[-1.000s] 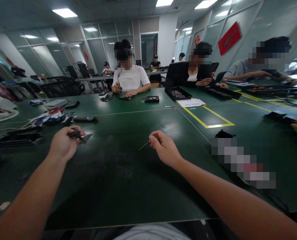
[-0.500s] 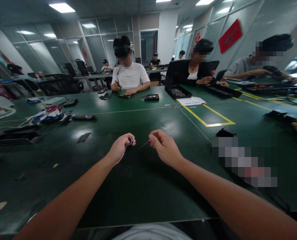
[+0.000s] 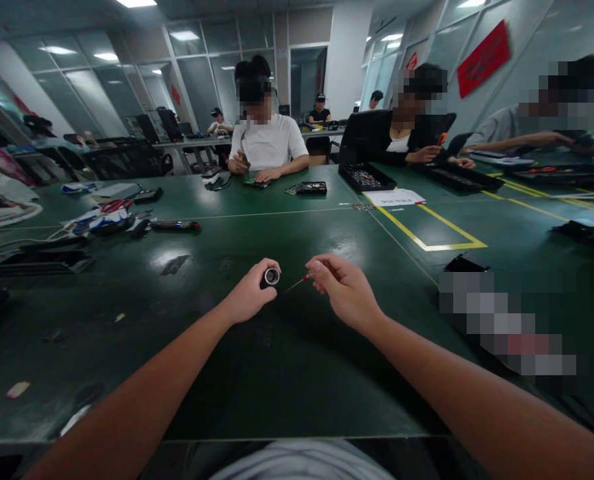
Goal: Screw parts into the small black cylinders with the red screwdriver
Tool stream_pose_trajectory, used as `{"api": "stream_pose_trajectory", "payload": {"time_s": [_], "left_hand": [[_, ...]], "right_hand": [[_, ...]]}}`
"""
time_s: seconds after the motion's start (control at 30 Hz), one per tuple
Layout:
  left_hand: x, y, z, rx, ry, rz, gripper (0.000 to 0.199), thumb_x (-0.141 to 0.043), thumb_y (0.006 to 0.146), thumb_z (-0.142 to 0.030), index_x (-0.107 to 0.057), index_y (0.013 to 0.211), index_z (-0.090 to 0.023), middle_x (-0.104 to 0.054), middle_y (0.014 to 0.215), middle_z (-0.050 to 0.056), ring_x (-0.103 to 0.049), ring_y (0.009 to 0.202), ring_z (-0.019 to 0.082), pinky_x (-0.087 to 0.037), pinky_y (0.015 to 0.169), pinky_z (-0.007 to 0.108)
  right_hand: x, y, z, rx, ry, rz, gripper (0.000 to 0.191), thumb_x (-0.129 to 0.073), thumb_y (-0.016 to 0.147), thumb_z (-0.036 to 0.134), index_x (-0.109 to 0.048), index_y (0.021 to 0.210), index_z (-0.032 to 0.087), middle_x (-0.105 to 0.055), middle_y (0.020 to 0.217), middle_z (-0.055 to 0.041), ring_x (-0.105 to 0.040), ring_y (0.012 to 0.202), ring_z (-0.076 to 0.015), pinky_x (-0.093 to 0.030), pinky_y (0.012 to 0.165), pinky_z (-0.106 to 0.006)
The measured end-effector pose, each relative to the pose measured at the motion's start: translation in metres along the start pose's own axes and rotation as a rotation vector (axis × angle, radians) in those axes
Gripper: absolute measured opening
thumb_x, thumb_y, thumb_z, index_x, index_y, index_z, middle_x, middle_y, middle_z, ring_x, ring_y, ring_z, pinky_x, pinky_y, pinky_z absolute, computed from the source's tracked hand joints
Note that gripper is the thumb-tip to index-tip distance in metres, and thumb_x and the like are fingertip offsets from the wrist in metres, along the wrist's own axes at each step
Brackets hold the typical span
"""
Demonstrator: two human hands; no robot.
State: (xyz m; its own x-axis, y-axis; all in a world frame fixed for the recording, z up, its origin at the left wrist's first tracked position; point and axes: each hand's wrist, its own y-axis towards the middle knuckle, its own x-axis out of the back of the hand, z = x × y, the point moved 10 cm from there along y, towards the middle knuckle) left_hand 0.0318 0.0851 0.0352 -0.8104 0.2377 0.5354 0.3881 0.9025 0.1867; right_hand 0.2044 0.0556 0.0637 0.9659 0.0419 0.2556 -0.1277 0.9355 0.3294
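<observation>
My left hand [image 3: 251, 293] is closed around a small dark cylinder with a silver rim [image 3: 271, 277]; its round end faces toward me and to the right, and the rest is hidden by my fingers. In my right hand [image 3: 344, 287] is a thin screwdriver [image 3: 297, 283] with a red handle, most of which my fingers cover. Its slim metal shaft points left and down, with the tip a little apart from the cylinder. Both hands are above the green table [image 3: 297, 373].
At the left lie a black marker-like tool [image 3: 174, 226], red-handled scissors [image 3: 117, 206] and cables. Across the table a person in a white shirt [image 3: 271, 143] works on a board. A black tray of parts [image 3: 367, 179] stands further right, near yellow tape [image 3: 451, 249].
My left hand has turned the cylinder so that its round end shows more fully. More of the screwdriver's red handle shows. The whole view has shifted slightly.
</observation>
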Motion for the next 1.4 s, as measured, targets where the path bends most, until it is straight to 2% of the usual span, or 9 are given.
{"api": "stream_pose_trajectory", "payload": {"time_s": [0.1,0.17,0.23,0.53,0.83,1.07,1.27,1.4], "left_hand": [[0.003,-0.002,0.004,0.045,0.147,-0.057,0.03,-0.057,0.076,-0.014,-0.052,0.105,-0.021,-0.056,0.099,0.002,-0.053,0.088,0.019,-0.04,0.079,0.033],[0.0,-0.001,0.007,0.055,0.165,-0.048,0.019,-0.057,0.085,-0.02,-0.051,0.102,-0.021,-0.057,0.094,0.001,-0.053,0.083,0.018,-0.04,0.075,0.032],[-0.003,-0.001,0.007,0.056,0.176,-0.023,0.017,-0.061,0.088,-0.026,-0.052,0.102,-0.022,-0.058,0.092,0.0,-0.054,0.081,0.018,-0.04,0.074,0.031],[-0.007,-0.002,-0.008,-0.041,0.19,0.005,0.017,-0.064,0.09,-0.03,-0.06,0.105,-0.023,-0.063,0.097,0.0,-0.057,0.088,0.02,-0.042,0.078,0.032],[-0.007,-0.003,-0.009,-0.082,0.172,0.001,0.021,-0.066,0.09,-0.029,-0.063,0.109,-0.024,-0.066,0.103,0.001,-0.06,0.095,0.02,-0.044,0.085,0.034],[-0.008,-0.002,-0.006,-0.077,0.203,0.001,0.023,-0.067,0.089,-0.032,-0.064,0.112,-0.025,-0.068,0.107,0.002,-0.061,0.1,0.023,-0.044,0.089,0.037],[-0.005,-0.002,-0.008,-0.086,0.22,-0.03,0.022,-0.068,0.089,-0.031,-0.065,0.11,-0.024,-0.068,0.104,0.002,-0.061,0.097,0.023,-0.045,0.088,0.036],[-0.004,-0.003,-0.011,-0.11,0.214,-0.047,0.023,-0.069,0.088,-0.03,-0.064,0.11,-0.024,-0.068,0.105,0.002,-0.061,0.098,0.022,-0.045,0.089,0.035]], "right_hand": [[0.009,0.001,0.004,0.022,0.016,-0.082,0.031,-0.056,0.096,0.049,-0.069,0.094,0.02,-0.066,0.074,-0.0004,-0.059,0.064,-0.0139,-0.046,0.06,-0.028],[0.013,0.001,0.009,0.047,0.036,-0.127,0.029,-0.055,0.097,0.046,-0.069,0.097,0.02,-0.068,0.076,-0.0013,-0.061,0.067,-0.0145,-0.049,0.064,-0.029],[0.015,0.001,0.012,0.067,0.04,-0.152,0.026,-0.054,0.097,0.042,-0.067,0.102,0.02,-0.07,0.079,-0.0024,-0.063,0.069,-0.0153,-0.051,0.067,-0.03],[0.016,0.001,0.012,0.073,-0.11,-0.169,0.024,-0.05,0.099,0.04,-0.065,0.099,0.021,-0.071,0.081,-0.0033,-0.064,0.071,-0.0168,-0.05,0.068,-0.031],[0.011,-0.003,0.014,0.086,-0.127,-0.123,0.023,-0.05,0.1,0.039,-0.064,0.101,0.021,-0.069,0.08,-0.0023,-0.064,0.072,-0.0165,-0.049,0.068,-0.03],[0.012,-0.005,0.019,0.108,-0.187,-0.152,0.022,-0.05,0.1,0.039,-0.064,0.1,0.022,-0.067,0.076,-0.0014,-0.062,0.068,-0.016,-0.046,0.064,-0.029],[0.017,-0.005,0.018,0.105,-0.144,-0.207,0.023,-0.049,0.1,0.04,-0.063,0.1,0.021,-0.069,0.08,-0.0024,-0.064,0.071,-0.0165,-0.048,0.068,-0.03],[0.016,-0.005,0.019,0.121,-0.211,-0.195,0.022,-0.05,0.1,0.039,-0.063,0.101,0.021,-0.069,0.08,-0.0024,-0.064,0.07,-0.0166,-0.047,0.066,-0.03]]}}
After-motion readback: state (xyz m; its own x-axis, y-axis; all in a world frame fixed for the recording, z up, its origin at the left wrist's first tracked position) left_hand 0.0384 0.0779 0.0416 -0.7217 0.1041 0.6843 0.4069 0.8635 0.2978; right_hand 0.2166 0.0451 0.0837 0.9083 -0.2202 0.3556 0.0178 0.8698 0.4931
